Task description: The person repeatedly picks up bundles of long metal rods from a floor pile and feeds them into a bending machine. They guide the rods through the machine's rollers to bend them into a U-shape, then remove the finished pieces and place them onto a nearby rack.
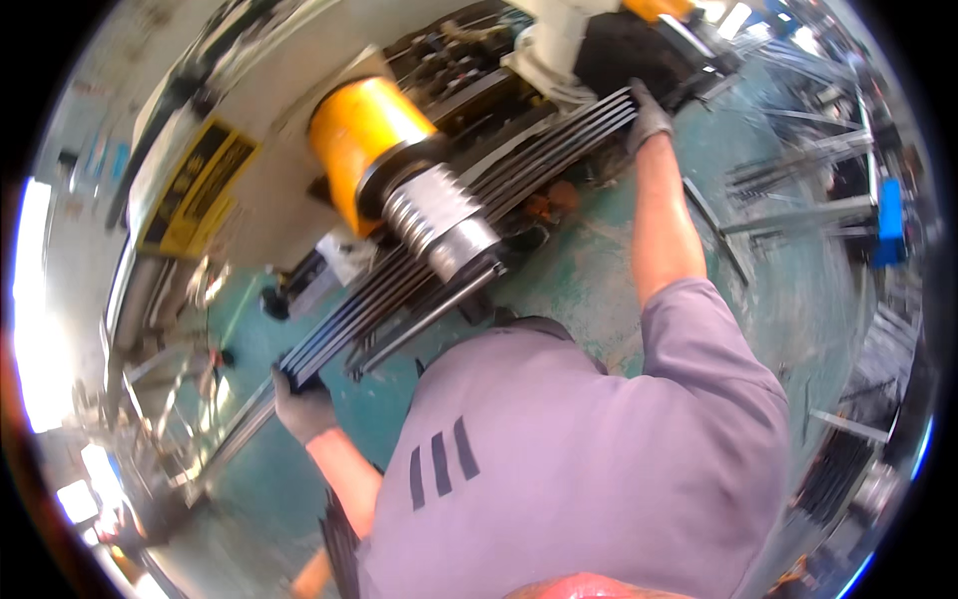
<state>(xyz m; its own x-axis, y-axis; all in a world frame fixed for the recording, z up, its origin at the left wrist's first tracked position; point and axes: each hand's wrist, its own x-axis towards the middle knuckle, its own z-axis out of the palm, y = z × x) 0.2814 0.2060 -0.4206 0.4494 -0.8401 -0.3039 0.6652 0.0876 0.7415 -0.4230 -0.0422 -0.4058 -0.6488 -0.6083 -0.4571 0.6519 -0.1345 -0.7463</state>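
A bundle of several long, dark metal bars (pixel 539 165) runs slantwise from lower left to upper right, passing behind the ribbed steel end of a yellow machine cylinder (pixel 369 130). My left hand (pixel 302 407), in a grey glove, is closed round the bundle's lower left end. Far to the upper right, my gloved right hand (pixel 649 122) grips the other end, its fingers partly hidden by the bars. Just below the bundle, on my side, a shorter metal rod (pixel 429 317) lies nearly parallel to it, beside the cylinder's tip.
The large pale machine body (pixel 269 110) carries a yellow and black warning sign (pixel 200 185). A white machine column (pixel 554 50) rises at the top. Metal frames (pixel 798 215) and stacked bars stand at right on the green floor (pixel 768 319). More racks and parts are at left.
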